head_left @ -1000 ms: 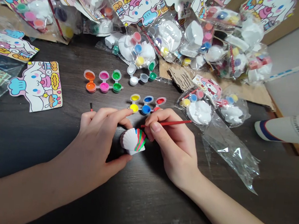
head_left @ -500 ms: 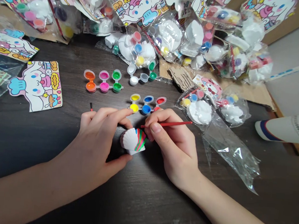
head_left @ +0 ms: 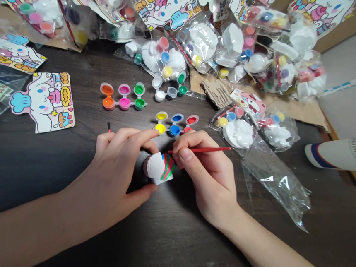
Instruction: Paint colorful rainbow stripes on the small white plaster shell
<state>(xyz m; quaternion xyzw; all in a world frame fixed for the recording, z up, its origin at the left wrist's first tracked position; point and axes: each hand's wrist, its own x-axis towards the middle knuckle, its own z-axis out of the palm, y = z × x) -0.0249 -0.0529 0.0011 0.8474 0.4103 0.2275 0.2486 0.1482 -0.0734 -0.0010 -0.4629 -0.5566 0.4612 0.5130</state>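
Note:
A small white seashell figurine point(head_left: 155, 166) stands on the dark table, its right side striped in blue, red, green and pink. My left hand point(head_left: 120, 159) steadies it, thumb at the base and fingers behind its top. A second brush point(head_left: 109, 126), dark-tipped, pokes out by the left fingers; most of it is hidden. Pinched in my right hand point(head_left: 207, 171) is a red paintbrush point(head_left: 210, 149), its tip end at the shell's upper right edge. Just behind the hands lies an open strip of yellow, blue and red paint pots point(head_left: 174, 130).
Further back are orange, pink and green paint pots point(head_left: 124, 103) and a strip with white and green pots point(head_left: 160, 96). A cartoon card point(head_left: 48, 105) lies left. Bagged plaster kits point(head_left: 201, 42) crowd the back. At right are a clear wrapper point(head_left: 281, 184) and a paper cup point(head_left: 338, 151).
The brush in my right hand has shifted very slightly, its rear end a little further right and lower. My left hand keeps its place on the seashell figurine.

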